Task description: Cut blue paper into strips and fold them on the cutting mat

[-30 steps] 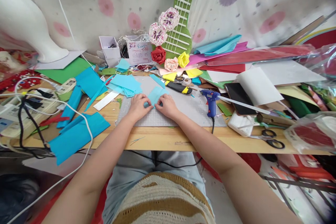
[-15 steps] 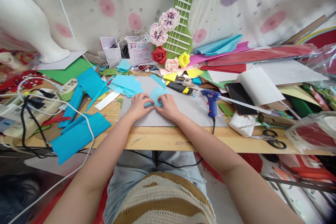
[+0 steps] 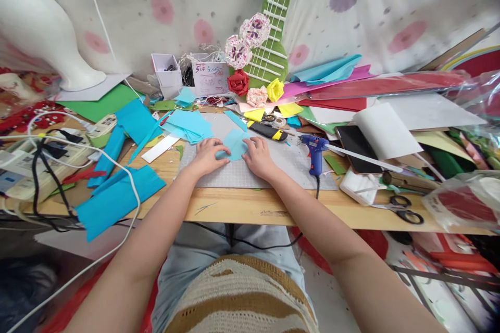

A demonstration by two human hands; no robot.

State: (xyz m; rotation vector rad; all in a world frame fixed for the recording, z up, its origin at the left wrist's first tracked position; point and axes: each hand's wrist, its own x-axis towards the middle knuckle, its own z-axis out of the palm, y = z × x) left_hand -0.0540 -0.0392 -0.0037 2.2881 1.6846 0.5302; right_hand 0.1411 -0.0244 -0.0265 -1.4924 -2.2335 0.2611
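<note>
A small light-blue piece of paper point(image 3: 235, 144) lies on the grey gridded cutting mat point(image 3: 213, 179) between my hands. My left hand point(image 3: 209, 157) rests at its left edge, fingers curved and apart, thumb near the lower corner. At the right edge, my right hand point(image 3: 258, 158) touches the sheet with loosely bent, separated fingers. Neither hand grips anything that I can see. Behind my left hand is a pile of light-blue paper pieces point(image 3: 191, 126). A black and yellow utility knife point(image 3: 267, 131) lies just beyond my right hand.
To the right stand a blue glue gun point(image 3: 314, 153), a black phone point(image 3: 357, 148) and scissors point(image 3: 404, 209). Bright-blue crepe paper point(image 3: 119, 200) and a white cable point(image 3: 135, 187) lie left. A green guitar-shaped craft point(image 3: 269, 57) with paper flowers leans at the back.
My right hand has slid a little to the right, and the thumbs have moved apart, uncovering more of the light-blue paper. My left hand stays almost in place.
</note>
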